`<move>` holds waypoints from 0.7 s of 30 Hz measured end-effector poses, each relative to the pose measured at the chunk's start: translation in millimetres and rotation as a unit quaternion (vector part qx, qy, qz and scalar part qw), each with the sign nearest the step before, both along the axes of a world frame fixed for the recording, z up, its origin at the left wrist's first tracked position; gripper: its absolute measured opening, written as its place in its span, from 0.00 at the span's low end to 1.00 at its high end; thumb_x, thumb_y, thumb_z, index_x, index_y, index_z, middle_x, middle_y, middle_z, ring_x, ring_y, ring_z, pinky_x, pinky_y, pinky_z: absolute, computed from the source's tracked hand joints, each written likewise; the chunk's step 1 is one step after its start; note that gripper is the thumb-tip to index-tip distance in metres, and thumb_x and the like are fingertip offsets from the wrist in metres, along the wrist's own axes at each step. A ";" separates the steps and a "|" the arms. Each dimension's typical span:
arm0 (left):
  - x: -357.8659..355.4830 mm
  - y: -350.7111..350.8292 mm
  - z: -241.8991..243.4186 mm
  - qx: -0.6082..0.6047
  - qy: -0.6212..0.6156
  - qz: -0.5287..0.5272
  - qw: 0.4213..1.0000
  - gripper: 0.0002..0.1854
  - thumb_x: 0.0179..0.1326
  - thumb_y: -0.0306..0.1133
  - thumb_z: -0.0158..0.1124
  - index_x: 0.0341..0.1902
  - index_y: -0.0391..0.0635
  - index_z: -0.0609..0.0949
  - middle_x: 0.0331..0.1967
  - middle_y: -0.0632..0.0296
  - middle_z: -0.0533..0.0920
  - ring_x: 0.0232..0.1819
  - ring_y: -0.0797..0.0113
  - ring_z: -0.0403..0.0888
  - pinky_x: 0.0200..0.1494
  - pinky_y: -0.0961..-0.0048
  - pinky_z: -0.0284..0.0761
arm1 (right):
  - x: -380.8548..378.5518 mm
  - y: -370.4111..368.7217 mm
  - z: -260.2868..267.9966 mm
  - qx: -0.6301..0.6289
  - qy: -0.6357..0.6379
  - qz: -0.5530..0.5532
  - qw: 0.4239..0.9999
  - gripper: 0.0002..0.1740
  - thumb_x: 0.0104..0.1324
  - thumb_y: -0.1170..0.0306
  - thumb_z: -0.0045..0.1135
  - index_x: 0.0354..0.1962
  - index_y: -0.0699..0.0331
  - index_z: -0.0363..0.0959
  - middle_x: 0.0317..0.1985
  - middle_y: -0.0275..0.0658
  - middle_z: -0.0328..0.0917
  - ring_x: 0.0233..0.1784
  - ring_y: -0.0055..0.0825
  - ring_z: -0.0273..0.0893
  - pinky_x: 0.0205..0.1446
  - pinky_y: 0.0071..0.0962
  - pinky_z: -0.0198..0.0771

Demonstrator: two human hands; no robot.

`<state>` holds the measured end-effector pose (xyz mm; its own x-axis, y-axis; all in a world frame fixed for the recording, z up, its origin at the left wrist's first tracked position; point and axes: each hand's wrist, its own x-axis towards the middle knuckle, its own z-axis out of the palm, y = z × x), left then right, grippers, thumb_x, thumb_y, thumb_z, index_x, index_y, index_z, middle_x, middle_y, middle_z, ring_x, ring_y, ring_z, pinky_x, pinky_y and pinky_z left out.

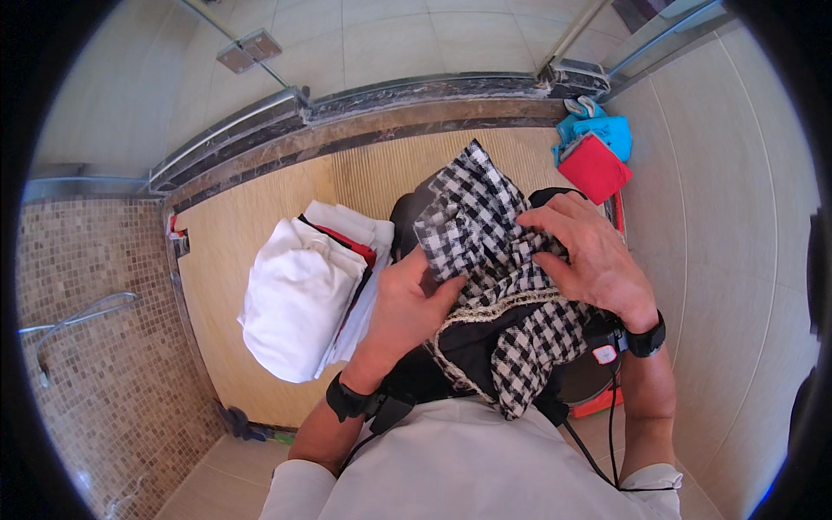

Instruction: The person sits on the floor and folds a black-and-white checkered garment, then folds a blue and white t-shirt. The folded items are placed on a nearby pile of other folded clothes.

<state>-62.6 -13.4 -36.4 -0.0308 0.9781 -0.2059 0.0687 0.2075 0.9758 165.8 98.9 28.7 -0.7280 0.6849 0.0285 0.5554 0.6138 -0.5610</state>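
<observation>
A black-and-white checked garment (484, 221) with a braided cream trim and dark lining lies bunched over the person's lap. My left hand (416, 302) pinches its near left edge between thumb and fingers. On the other side, my right hand (585, 253) grips a gathered fold of the same cloth, thumb below and fingers above. One checked part hangs toward the white shirt at the waist. Left of the garment, a stack of folded clothes (302, 299), mostly white with red and black layers, rests on the wooden board.
Blue cloth (604, 133) and a folded red cloth (595, 170) lie at the board's far right corner. The light wooden board (260, 195) is bordered by a dark stone sill (416, 110) and glass panels. Cables run from the wrist straps. A tiled wall stands on the right.
</observation>
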 end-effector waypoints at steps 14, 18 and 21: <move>-6.8 -11.5 -20.5 -0.031 -0.097 0.085 0.991 0.16 0.58 0.20 0.70 0.51 0.39 0.84 0.42 0.67 0.88 0.42 0.81 0.80 0.45 0.79 0.77 | 19.3 -2.6 6.7 -0.084 0.091 -0.016 0.992 0.15 0.42 0.85 0.54 0.30 0.62 0.73 0.27 0.39 0.73 0.34 0.42 0.70 0.39 0.35 0.62; -3.4 -10.8 -7.2 0.037 0.027 0.059 0.997 0.16 0.57 0.19 0.69 0.50 0.40 0.84 0.39 0.60 0.87 0.38 0.74 0.82 0.41 0.77 0.76 | 21.3 -13.2 8.5 -0.095 0.094 -0.048 0.990 0.19 0.41 0.86 0.53 0.33 0.61 0.77 0.28 0.38 0.74 0.34 0.40 0.71 0.40 0.34 0.63; -2.3 -6.9 2.6 0.122 0.118 0.025 0.985 0.16 0.55 0.17 0.67 0.48 0.40 0.83 0.40 0.54 0.85 0.35 0.61 0.83 0.38 0.73 0.76 | 23.2 -14.9 6.6 -0.062 0.089 -0.015 0.994 0.21 0.41 0.86 0.52 0.35 0.61 0.79 0.29 0.38 0.75 0.36 0.39 0.73 0.42 0.34 0.65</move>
<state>-64.9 -20.4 -33.8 -0.0986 0.9937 0.0539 0.2960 -0.0224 0.9549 189.0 84.1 35.3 -0.6989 0.7119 0.0686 0.4573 0.5187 -0.7223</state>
